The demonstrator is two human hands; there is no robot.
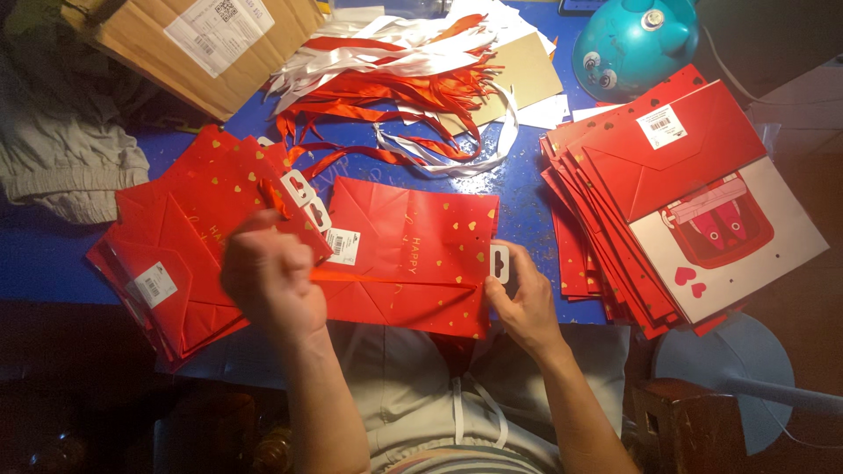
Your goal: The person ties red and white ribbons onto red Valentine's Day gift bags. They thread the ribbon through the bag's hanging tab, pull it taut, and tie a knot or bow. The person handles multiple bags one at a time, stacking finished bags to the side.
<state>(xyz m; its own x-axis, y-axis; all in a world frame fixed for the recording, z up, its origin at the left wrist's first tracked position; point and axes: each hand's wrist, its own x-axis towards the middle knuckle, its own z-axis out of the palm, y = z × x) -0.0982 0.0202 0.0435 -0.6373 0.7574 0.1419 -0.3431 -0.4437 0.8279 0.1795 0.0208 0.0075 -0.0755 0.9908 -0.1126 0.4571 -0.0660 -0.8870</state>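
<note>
Red gift bag (413, 254) flat on blue table, orange ribbon (386, 279) stretched across.

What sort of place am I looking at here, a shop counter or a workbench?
Most likely a small hand-assembly workbench, not a shop counter: a blue tabletop crowded with stacks of flat red paper gift bags, a heap of loose red and white ribbons, and a brown cardboard shipping carton.

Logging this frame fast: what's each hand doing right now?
Left hand: closed, pulling the red ribbon taut.
Right hand: closed, pinching the white tag at the red gift bag's edge.
</note>
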